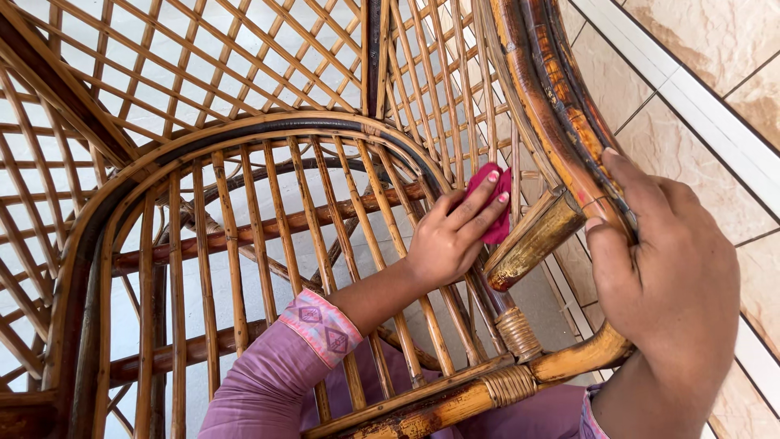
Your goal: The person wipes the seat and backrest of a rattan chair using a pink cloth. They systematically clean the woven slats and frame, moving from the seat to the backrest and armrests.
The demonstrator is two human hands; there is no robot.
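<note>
L hand (451,236) pressing pink cloth (491,213), R hand (666,280) gripping armrest (561,97)

— What colour is the cloth (490,213)?

— Bright pink, and the nails on the left hand (452,236) pressing it are pink too.

— And the cane chair (244,203)?

— Honey-brown slats, darker brown on the bent rim, with blackish worn patches.

— The sleeve (280,370)?

— Mauve, its cuff paler pink with a purple diamond pattern.

— The floor (715,106)?

— Mottled beige tiles with a white strip.
</note>
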